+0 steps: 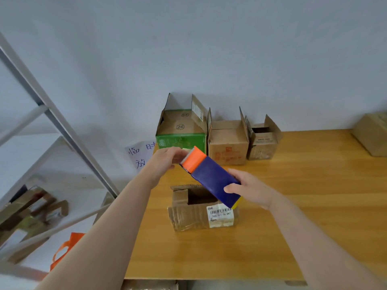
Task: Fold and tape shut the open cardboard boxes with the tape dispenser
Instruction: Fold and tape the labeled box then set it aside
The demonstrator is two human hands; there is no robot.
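A blue tape dispenser [213, 178] with an orange cutter head is held tilted in the air above a small open cardboard box [192, 214] that carries a white barcode label. My right hand [251, 188] grips the dispenser's lower blue end. My left hand [167, 159] is at the orange head, its fingers on the tape end there. Three more open boxes stand along the wall: a green one [181, 141], a brown one [228, 146] and a smaller brown one [263, 141].
The boxes stand on a wooden table [303, 216]. Another cardboard box [372, 132] lies at the far right edge. A white metal rack [52, 122] with cardboard scraps and an orange bag [67, 248] is left of the table. A handwritten paper sign [140, 154] leans on the wall.
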